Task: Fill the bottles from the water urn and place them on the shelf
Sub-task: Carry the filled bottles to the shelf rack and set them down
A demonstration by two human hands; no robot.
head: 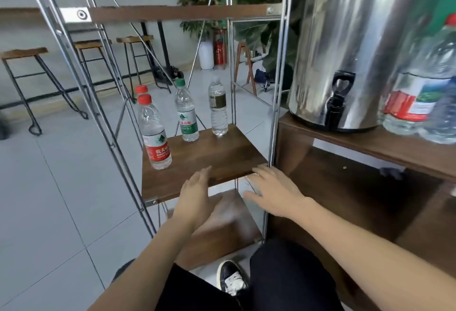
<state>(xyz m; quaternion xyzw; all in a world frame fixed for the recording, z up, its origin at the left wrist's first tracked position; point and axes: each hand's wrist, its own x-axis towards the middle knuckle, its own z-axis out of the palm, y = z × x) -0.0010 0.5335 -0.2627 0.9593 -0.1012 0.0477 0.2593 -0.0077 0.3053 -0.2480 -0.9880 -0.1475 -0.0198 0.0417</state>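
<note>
**Both hands empty at the shelf's front edge, four bottles standing on it**

We see the left hand (197, 192) with a released grip: fingers straight and together, nothing held. Fingertips lie over the front edge of the wooden shelf (209, 155); we can't tell if they actually touch the board. Right hand (274, 189) is also released, fingers spread flat, nothing in the grip, at the shelf's front right corner next to the metal upright. Contact there is unclear too.

Bottles on the shelf, all upright, long axis vertical, caps up:
- red-label bottle (154, 135) near the shelf's left edge, closest to us
- second red-capped bottle (141, 89) directly behind it, mostly hidden, only the cap shows
- green-label bottle (186, 112) at the shelf's back, middle
- dark-label bottle (218, 108) at the shelf's back right corner; cap blurred

All stand well clear of both hands.

Right of the shelf, the steel water urn (350, 39) sits on a wooden table (407, 152), black tap (336, 99) facing us. A larger red-label bottle (419, 93) stands upright just right of the urn, on the same table.
</note>
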